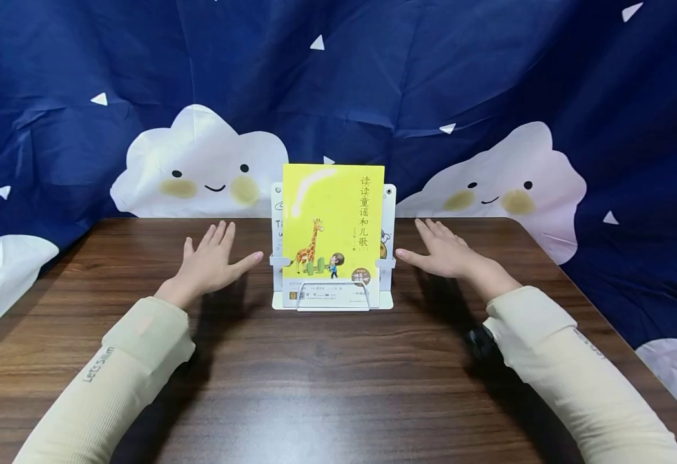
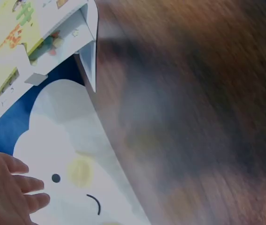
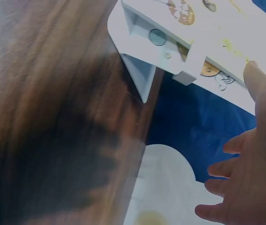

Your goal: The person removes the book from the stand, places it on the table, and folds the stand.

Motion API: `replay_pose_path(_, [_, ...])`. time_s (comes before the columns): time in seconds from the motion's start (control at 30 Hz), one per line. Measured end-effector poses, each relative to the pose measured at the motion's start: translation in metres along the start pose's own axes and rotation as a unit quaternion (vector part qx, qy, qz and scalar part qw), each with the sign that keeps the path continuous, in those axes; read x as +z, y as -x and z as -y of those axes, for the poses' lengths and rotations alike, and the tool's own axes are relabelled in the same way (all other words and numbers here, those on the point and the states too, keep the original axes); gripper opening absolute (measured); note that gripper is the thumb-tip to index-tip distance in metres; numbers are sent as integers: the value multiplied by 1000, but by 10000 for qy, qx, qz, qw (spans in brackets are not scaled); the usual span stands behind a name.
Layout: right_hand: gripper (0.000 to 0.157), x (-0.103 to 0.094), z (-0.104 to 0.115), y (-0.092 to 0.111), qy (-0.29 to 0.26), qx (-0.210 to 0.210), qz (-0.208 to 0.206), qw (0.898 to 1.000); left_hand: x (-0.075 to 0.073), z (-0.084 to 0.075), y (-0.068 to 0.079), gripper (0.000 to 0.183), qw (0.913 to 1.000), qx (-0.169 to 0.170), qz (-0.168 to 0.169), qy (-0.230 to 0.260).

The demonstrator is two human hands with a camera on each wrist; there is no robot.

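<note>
A yellow book (image 1: 338,219) with a giraffe and a child on its cover stands upright on a white book stand (image 1: 391,283) near the table's back edge. White side clips overlap the book's edges, and a wire holder crosses its bottom. To the left of the stand, my left hand (image 1: 213,258) is held with straight, spread fingers, its thumb toward the stand. On the other side my right hand (image 1: 445,251) is spread the same way, thumb toward the stand's right clip. Both hands hold nothing. In both wrist views the stand's side and a triangular rear support (image 3: 142,77) show.
A dark brown wooden table (image 1: 327,374) lies under both forearms. Behind it hangs a dark blue curtain (image 1: 362,77) with white smiling clouds (image 1: 205,161) and small triangles. A dark wrist device (image 1: 480,341) shows under the right cuff.
</note>
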State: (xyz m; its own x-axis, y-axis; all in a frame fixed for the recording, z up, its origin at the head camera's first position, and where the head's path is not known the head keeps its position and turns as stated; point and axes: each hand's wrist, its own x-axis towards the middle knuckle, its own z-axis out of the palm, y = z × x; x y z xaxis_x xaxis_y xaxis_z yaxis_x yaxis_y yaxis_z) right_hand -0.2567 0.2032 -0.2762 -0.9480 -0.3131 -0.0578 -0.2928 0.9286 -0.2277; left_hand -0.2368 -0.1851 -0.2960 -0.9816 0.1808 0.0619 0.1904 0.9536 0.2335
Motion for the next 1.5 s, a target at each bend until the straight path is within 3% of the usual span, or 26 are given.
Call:
replay_pose_path(0.4, [83, -16, 16, -6, -163, -344, -294, 9988, -6, -13, -6, 93, 9979, 175, -479, 410])
replay_pose_path(0.67, [80, -19, 25, -9, -719, -379, -562, 9951, -6, -23, -6, 78, 9875, 351, -961, 1196])
replay_pose_path(0.87, [63, -10, 31, -11, -1283, -281, -1632, 9778, 1, -36, -11, 62, 9667, 113, -1649, 1956])
replay_pose_path(1.07, [48, 5, 37, -13, -1928, -175, -2364, 9522, 9, -49, -16, 44, 9315, 53, -2304, 2814])
replay_pose_path(1.13, [45, 9, 38, -14, -2098, -124, -2507, 9450, 12, -52, -17, 40, 9227, 46, -2369, 3042])
replay_pose_path(1.27, [40, 16, 39, -17, -2544, -86, -2718, 9281, 17, -55, -20, 36, 9137, -5, -2354, 3313])
replay_pose_path(1.5, [35, 27, 41, -19, -3247, -97, -2780, 9040, 26, -62, -23, 29, 8898, -192, -2475, 3828])
